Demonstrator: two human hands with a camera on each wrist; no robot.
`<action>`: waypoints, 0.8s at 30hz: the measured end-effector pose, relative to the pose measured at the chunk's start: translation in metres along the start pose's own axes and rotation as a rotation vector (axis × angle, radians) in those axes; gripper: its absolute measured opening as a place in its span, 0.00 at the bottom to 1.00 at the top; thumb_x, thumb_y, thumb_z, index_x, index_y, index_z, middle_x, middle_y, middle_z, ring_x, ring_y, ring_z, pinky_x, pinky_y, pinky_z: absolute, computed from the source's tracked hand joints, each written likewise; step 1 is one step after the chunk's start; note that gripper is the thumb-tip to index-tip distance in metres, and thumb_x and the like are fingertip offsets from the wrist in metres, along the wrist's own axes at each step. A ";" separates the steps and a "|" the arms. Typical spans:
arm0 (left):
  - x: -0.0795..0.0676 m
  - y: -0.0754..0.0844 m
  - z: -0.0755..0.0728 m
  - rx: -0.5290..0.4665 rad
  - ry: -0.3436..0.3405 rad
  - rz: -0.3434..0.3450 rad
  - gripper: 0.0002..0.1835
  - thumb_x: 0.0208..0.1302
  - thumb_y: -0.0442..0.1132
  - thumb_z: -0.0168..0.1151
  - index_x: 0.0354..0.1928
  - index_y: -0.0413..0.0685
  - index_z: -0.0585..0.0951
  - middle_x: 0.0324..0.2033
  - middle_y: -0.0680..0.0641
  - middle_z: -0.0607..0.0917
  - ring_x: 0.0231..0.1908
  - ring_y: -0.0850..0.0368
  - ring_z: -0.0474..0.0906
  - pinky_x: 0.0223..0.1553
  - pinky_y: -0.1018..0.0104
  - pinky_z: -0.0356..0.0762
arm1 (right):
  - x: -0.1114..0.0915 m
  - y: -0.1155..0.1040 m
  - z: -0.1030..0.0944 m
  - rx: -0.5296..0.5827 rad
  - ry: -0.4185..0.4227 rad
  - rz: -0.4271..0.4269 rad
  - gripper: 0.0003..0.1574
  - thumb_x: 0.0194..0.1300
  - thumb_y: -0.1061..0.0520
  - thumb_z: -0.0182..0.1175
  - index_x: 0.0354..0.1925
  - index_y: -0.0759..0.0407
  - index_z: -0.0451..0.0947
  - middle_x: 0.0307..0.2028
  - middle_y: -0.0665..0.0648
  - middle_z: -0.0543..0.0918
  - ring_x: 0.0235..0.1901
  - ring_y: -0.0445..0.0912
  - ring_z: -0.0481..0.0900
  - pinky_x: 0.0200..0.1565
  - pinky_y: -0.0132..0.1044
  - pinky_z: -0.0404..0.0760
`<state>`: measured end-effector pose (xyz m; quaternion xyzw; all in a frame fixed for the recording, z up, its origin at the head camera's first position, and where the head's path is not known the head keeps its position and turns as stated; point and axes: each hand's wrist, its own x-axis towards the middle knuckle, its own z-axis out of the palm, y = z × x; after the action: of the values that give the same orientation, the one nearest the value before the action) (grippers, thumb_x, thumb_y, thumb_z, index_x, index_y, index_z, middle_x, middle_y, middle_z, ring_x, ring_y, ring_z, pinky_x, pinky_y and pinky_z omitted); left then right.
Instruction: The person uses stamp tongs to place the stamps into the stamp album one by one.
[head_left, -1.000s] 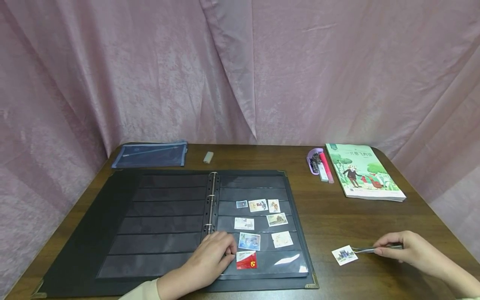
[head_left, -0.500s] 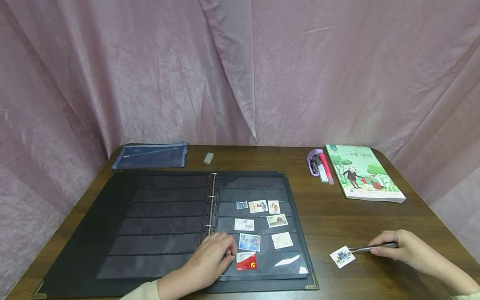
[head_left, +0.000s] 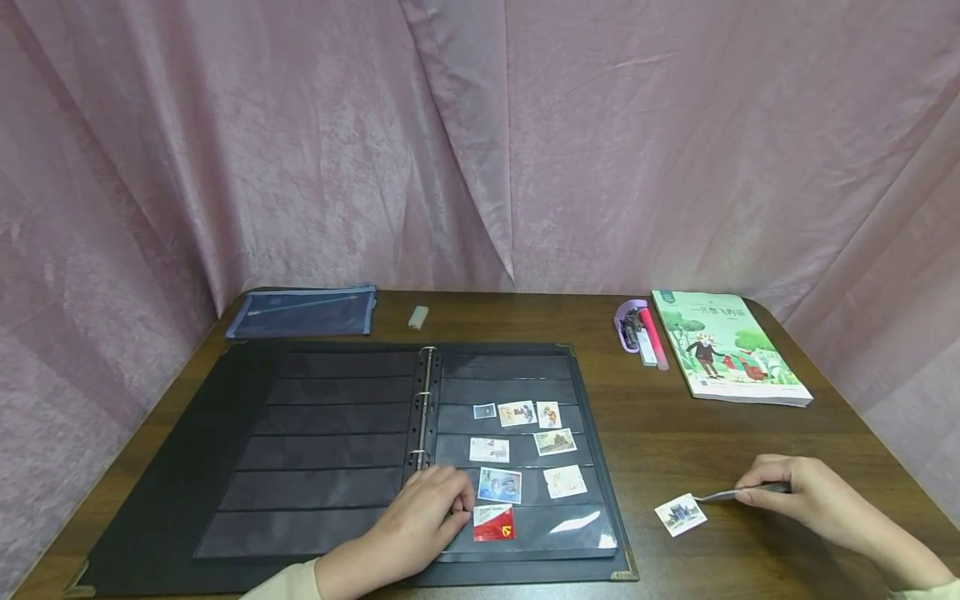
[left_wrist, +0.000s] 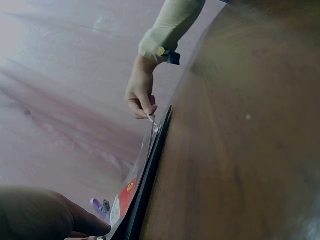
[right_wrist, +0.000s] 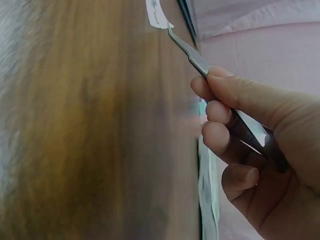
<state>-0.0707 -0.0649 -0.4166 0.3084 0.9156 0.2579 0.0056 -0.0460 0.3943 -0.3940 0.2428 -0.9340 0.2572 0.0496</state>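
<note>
My right hand (head_left: 787, 496) pinches a pair of metal tweezers (right_wrist: 200, 62) between thumb and fingers, off the right side of the stamp album (head_left: 450, 573). At the bent tips of the tweezers is a white-bordered stamp (head_left: 681, 515) with a bluish building-like picture. My left hand (head_left: 423, 517) rests on the open black album at the lower end of its ring binding, fingers loosely bent, fingertips beside a red and white stamp (head_left: 493, 523) in the bottom strip. In the strips above sit several other stamps, among them a blue one (head_left: 499, 486) and a pale one (head_left: 565, 481).
At the back left lies a blue mesh pencil pouch (head_left: 303, 312), with a small white eraser (head_left: 417, 317) beside it. A purple tape dispenser (head_left: 628, 325), a pink pen (head_left: 652, 337) and a green picture book (head_left: 727, 346) lie at the back right. A pink curtain surrounds the table.
My right hand has shifted a little to the left with the tweezers and the stamp, bringing the stamp nearer to the album. My left hand stays where it was.
</note>
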 end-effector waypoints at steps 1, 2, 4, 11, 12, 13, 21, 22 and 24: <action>0.000 0.000 0.000 0.000 0.000 0.000 0.11 0.53 0.39 0.62 0.26 0.61 0.69 0.23 0.65 0.67 0.29 0.70 0.61 0.36 0.72 0.60 | 0.000 -0.001 -0.001 -0.009 0.007 -0.006 0.12 0.51 0.63 0.63 0.28 0.43 0.79 0.26 0.37 0.78 0.26 0.27 0.70 0.27 0.22 0.67; 0.000 0.000 0.000 -0.001 0.000 0.001 0.11 0.53 0.39 0.62 0.26 0.61 0.69 0.23 0.65 0.67 0.29 0.70 0.61 0.36 0.72 0.60 | 0.001 -0.002 -0.002 -0.018 0.015 -0.010 0.12 0.50 0.63 0.63 0.28 0.43 0.79 0.26 0.37 0.78 0.26 0.27 0.70 0.27 0.22 0.67; 0.000 0.000 0.000 0.000 0.003 0.003 0.11 0.53 0.39 0.62 0.26 0.61 0.69 0.23 0.65 0.67 0.29 0.70 0.61 0.36 0.72 0.60 | 0.002 -0.003 -0.004 -0.033 0.028 -0.012 0.13 0.50 0.63 0.64 0.28 0.43 0.79 0.26 0.37 0.78 0.26 0.26 0.70 0.28 0.20 0.66; 0.000 -0.001 0.001 0.008 0.014 0.011 0.11 0.53 0.39 0.62 0.26 0.61 0.69 0.23 0.65 0.66 0.29 0.70 0.61 0.35 0.73 0.60 | 0.010 -0.014 -0.016 -0.020 0.045 0.028 0.12 0.51 0.64 0.63 0.29 0.45 0.80 0.26 0.39 0.78 0.25 0.28 0.68 0.25 0.24 0.65; 0.001 0.000 0.000 0.008 0.015 0.012 0.11 0.53 0.39 0.62 0.26 0.61 0.69 0.23 0.65 0.66 0.29 0.70 0.61 0.35 0.73 0.60 | 0.012 -0.016 -0.017 -0.019 0.053 0.027 0.12 0.51 0.64 0.63 0.29 0.45 0.80 0.26 0.39 0.78 0.25 0.29 0.68 0.26 0.24 0.65; 0.000 0.000 0.000 0.009 0.015 0.012 0.11 0.53 0.39 0.62 0.26 0.61 0.69 0.23 0.65 0.66 0.29 0.70 0.61 0.35 0.73 0.60 | 0.014 -0.018 -0.018 -0.016 0.061 0.022 0.13 0.51 0.65 0.63 0.29 0.45 0.80 0.26 0.39 0.78 0.25 0.29 0.68 0.26 0.24 0.64; 0.000 0.000 0.000 0.007 0.004 0.004 0.11 0.53 0.39 0.62 0.26 0.61 0.69 0.23 0.65 0.66 0.29 0.70 0.61 0.36 0.72 0.60 | 0.038 -0.035 -0.017 0.009 0.077 -0.018 0.15 0.51 0.64 0.63 0.29 0.41 0.79 0.27 0.40 0.78 0.26 0.29 0.70 0.29 0.22 0.66; 0.000 0.000 0.000 0.008 0.004 0.004 0.11 0.53 0.39 0.62 0.26 0.61 0.69 0.23 0.65 0.66 0.29 0.70 0.61 0.35 0.72 0.60 | 0.041 -0.037 -0.016 0.010 0.076 -0.022 0.15 0.51 0.64 0.63 0.29 0.41 0.79 0.27 0.39 0.78 0.27 0.29 0.71 0.29 0.22 0.66; 0.000 -0.001 0.000 0.008 0.002 0.002 0.11 0.53 0.39 0.62 0.26 0.61 0.69 0.23 0.65 0.66 0.30 0.70 0.61 0.35 0.72 0.60 | 0.047 -0.041 -0.014 0.016 0.076 -0.038 0.15 0.51 0.63 0.63 0.29 0.41 0.79 0.27 0.39 0.78 0.27 0.29 0.71 0.30 0.21 0.66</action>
<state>-0.0709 -0.0653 -0.4170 0.3092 0.9163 0.2544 0.0031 -0.0674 0.3504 -0.3530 0.2509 -0.9246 0.2728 0.0879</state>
